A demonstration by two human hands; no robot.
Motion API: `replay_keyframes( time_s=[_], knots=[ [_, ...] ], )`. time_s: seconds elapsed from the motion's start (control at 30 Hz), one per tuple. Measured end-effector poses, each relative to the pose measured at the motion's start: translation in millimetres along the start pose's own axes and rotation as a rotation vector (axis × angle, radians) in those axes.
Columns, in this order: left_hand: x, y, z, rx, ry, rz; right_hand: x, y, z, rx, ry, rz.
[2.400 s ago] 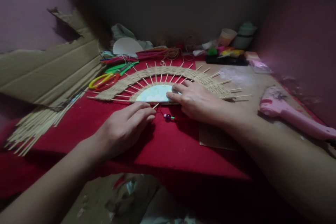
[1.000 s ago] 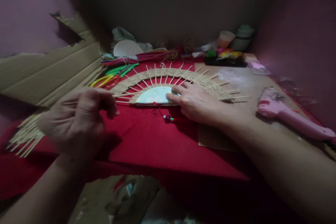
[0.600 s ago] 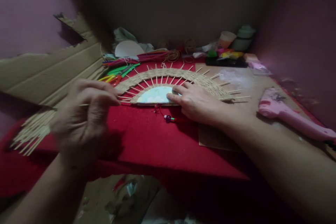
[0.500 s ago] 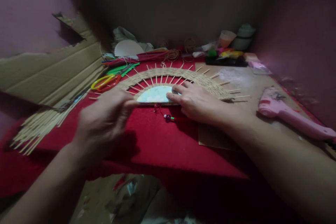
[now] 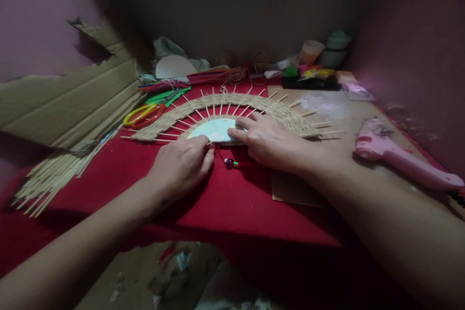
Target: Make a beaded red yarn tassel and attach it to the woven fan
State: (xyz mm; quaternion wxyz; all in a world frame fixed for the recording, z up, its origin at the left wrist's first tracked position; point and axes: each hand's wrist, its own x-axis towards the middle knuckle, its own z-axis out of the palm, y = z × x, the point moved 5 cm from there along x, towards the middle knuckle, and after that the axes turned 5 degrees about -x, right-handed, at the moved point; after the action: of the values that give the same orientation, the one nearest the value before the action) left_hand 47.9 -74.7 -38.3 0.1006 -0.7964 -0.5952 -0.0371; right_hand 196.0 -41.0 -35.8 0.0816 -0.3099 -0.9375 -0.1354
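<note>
A fan-shaped piece with a woven straw arch (image 5: 232,100) and thin sticks radiating outward lies on the red cloth (image 5: 225,203). At its base is a pale blue half-round panel (image 5: 212,130). My left hand (image 5: 183,160) is closed at the panel's lower edge, thumb and finger pinched; what they grip is too small to name. Fingers spread, my right hand (image 5: 263,138) rests on the right part of the panel. A red cord with a dark purple bead (image 5: 229,163) hangs below the edge, between the hands.
Yellow and orange scissors (image 5: 145,114) and a bundle of sticks (image 5: 47,181) lie left, near torn cardboard (image 5: 65,101). A pink glue gun (image 5: 403,157) lies right. Along the back stand a cup (image 5: 310,52) and a lidded container (image 5: 334,49).
My left hand has moved right along the base, from the fan's left end to near the middle, uncovering the arch's left end. My right hand stays on the panel.
</note>
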Motion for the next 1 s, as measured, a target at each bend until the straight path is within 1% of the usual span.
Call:
replay_keyframes(
  time_s=[0.1, 0.2, 0.4, 0.5, 0.63, 0.7, 0.73, 0.77, 0.87, 0.93, 1.0],
  knots=[
    [-0.7, -2.5, 1.1, -0.004, 0.011, 0.011, 0.1, -0.2, -0.4, 0.000, -0.011, 0.004],
    [-2.7, -7.3, 2.7, -0.025, -0.006, 0.014, 0.1, 0.0, -0.9, -0.001, -0.010, 0.005],
    [-6.3, -15.1, 3.0, 0.018, 0.015, 0.046, 0.3, 1.1, 0.8, 0.000, -0.010, 0.009],
    [-7.1, -19.9, 2.4, 0.027, -0.007, 0.035, 0.1, 1.1, 0.6, 0.003, -0.007, 0.010],
    [-10.9, -32.9, 0.9, -0.039, -0.060, 0.005, -0.2, 0.9, 0.0, 0.009, -0.010, 0.005],
    [-13.8, -41.9, -1.2, -0.074, -0.059, 0.019, -0.1, 1.1, 0.3, 0.010, -0.017, 0.008],
    [-15.3, -46.3, -4.5, -0.080, -0.019, 0.035, -0.1, 1.3, 0.5, 0.011, -0.020, 0.010],
    [-16.8, -50.4, -9.4, -0.076, 0.045, 0.052, 0.0, 1.5, 0.7, 0.011, -0.022, 0.012],
    [-23.0, -57.6, -29.0, -0.043, 0.267, 0.072, 0.3, 1.7, 1.2, 0.014, -0.021, 0.011],
    [-27.3, -59.3, -42.0, -0.048, 0.346, 0.013, 0.4, 1.8, 1.3, 0.016, -0.019, 0.010],
    [-32.4, -61.8, -54.3, -0.095, 0.408, -0.101, 0.4, 1.8, 0.8, 0.020, -0.013, 0.012]
  ],
)
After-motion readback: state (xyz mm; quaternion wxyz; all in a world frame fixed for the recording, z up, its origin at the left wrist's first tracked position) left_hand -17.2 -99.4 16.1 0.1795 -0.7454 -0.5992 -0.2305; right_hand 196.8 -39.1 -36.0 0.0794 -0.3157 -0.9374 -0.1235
